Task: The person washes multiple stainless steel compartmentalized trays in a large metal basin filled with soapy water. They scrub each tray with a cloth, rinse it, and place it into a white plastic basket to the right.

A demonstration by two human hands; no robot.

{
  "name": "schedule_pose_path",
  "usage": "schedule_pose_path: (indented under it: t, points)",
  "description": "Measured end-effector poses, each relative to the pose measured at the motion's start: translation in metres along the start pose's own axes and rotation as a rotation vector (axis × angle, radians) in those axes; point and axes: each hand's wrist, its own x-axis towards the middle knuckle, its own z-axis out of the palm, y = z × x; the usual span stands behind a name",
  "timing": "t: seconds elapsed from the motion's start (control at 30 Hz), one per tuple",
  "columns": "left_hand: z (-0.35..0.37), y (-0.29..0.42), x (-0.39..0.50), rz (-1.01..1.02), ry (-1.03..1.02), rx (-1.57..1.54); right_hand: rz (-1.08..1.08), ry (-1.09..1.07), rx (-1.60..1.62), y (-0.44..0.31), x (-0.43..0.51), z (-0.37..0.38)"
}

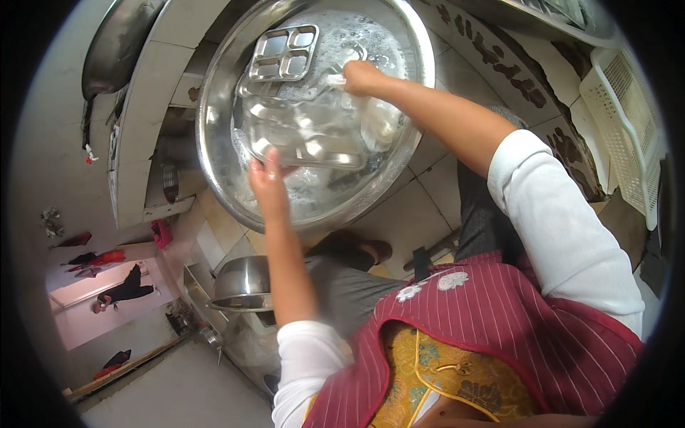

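Observation:
A large round metal basin (pixel 423 59) holds soapy water with foam. My left hand (pixel 269 174) grips the near left edge of a compartmented stainless steel tray (pixel 316 136), which is blurred and held over the water. My right hand (pixel 363 78) is closed on a wet, whitish cloth (pixel 336 80) at the tray's far side; the cloth's full shape cannot be made out. Another steel compartment tray (pixel 283 52) lies in the basin beyond, partly above the foam. Near the basin's right wall a pale, translucent item (pixel 381 125) sits in the water.
A white plastic basket (pixel 621 123) stands at the far right. An upturned steel bowl (pixel 243 281) is by my left forearm. A wok (pixel 120 45) is at upper left, beside a tiled counter edge (pixel 155 80). Further off at lower left is a person (pixel 123 291).

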Motion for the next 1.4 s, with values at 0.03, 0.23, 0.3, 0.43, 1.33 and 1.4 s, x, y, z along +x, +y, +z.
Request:
schedule_pose_path:
  t: [0.03, 0.23, 0.3, 0.43, 1.33, 1.4]
  points:
    - [-0.015, -0.022, -0.008, -0.074, -0.045, -0.039, -0.001, -0.003, 0.061, -0.007, 0.003, 0.012]
    - [-0.017, -0.097, -0.028, -0.525, -0.053, -0.149, -0.421, -0.001, 0.329, -0.079, -0.061, 0.096]
    - [-0.020, -0.094, -0.035, -0.526, -0.069, -0.276, -0.652, -0.023, 0.264, -0.098, -0.083, 0.094]
    - [-0.025, -0.100, -0.032, -0.490, -0.128, -0.349, -0.189, 0.017, 0.024, -0.046, -0.053, 0.103]
    - [0.007, -0.091, -0.035, -0.303, -0.146, -0.264, -0.269, 0.377, 0.210, -0.058, -0.015, 0.106]
    - [-0.007, -0.105, -0.030, -0.368, -0.093, -0.251, -0.205, 0.204, 0.111, -0.057, -0.051, 0.124]
